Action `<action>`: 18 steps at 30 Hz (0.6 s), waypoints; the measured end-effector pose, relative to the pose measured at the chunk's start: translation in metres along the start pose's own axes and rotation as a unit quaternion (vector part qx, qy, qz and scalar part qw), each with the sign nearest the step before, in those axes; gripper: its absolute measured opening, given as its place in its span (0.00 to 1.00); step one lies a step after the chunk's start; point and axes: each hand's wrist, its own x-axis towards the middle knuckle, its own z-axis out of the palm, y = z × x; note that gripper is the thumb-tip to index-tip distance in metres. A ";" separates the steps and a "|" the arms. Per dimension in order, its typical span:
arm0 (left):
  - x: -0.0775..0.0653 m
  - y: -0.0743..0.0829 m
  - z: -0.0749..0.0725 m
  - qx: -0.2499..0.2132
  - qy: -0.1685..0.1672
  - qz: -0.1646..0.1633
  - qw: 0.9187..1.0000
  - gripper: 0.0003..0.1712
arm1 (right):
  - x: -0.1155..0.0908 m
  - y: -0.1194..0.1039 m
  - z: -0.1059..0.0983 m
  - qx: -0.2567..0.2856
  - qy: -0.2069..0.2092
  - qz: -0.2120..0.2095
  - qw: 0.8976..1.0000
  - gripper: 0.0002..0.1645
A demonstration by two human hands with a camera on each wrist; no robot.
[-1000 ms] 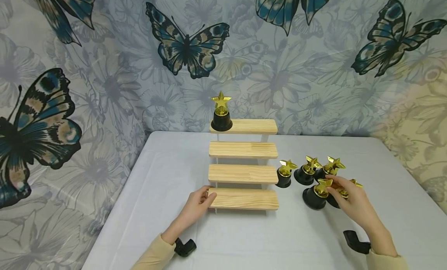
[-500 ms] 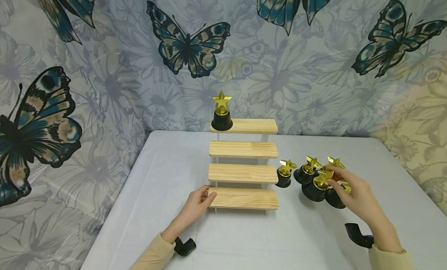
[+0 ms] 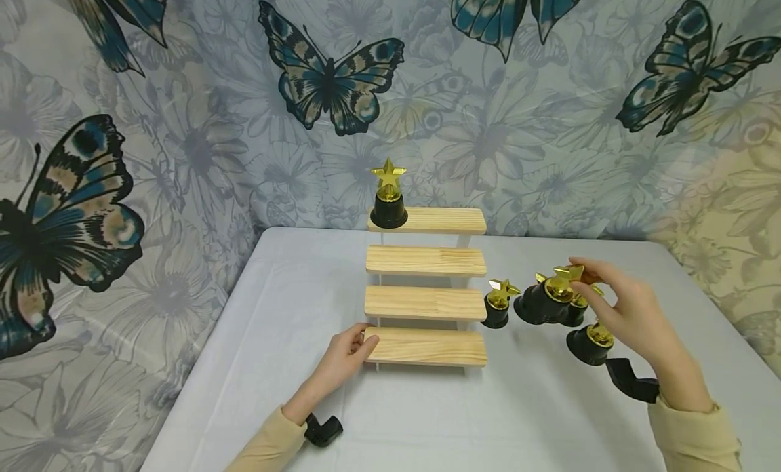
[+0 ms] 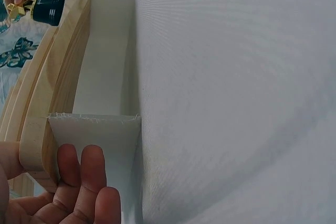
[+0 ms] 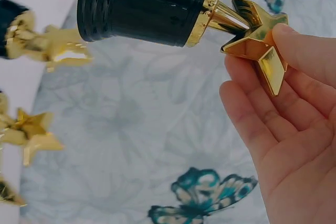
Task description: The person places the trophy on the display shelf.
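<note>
My right hand (image 3: 631, 316) pinches a gold star trophy with a black base (image 5: 144, 9) by its star, and the trophy is lifted off the table. In the right wrist view, thumb and fingers lie on the star's points. A four-tier wooden display stand (image 3: 427, 346) stands mid-table on white supports. My left hand (image 3: 342, 360) grips the left end of its lowest board; in the left wrist view, the thumb is on top and several fingertips (image 4: 93, 166) are below. One star trophy (image 3: 389, 199) stands upright at the left end of the top board.
Right of the stand is a single trophy (image 3: 497, 306). Other trophies are grouped behind the held one, partly hidden, and another trophy (image 3: 590, 343) is below my right hand. The white-clothed table (image 3: 293, 275) meets a butterfly-printed backdrop (image 3: 518, 119) at the back.
My right hand has lifted the front trophy up and away from the group, toward the back of the table. The left hand stays on the lowest board.
</note>
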 end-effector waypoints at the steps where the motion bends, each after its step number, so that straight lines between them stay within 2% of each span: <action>1: -0.001 0.005 -0.001 0.000 -0.002 0.000 1.000 0.20 | 0.003 0.000 -0.001 0.001 0.002 -0.004 1.000 0.35; 6: -0.007 0.030 -0.010 -0.007 -0.013 -0.001 1.000 0.18 | 0.020 -0.001 -0.004 0.000 0.010 -0.024 1.000 0.32; 10: -0.008 0.034 -0.011 -0.008 -0.015 0.001 1.000 0.18 | 0.034 -0.002 -0.006 0.000 0.009 -0.038 0.999 0.31; 16: -0.008 0.031 -0.011 -0.007 -0.019 0.000 1.000 0.19 | 0.056 -0.006 -0.006 0.003 0.019 -0.051 0.999 0.34; 18: -0.006 0.021 -0.008 -0.005 -0.016 -0.002 1.000 0.20 | 0.063 -0.009 -0.005 0.009 0.022 -0.053 0.998 0.34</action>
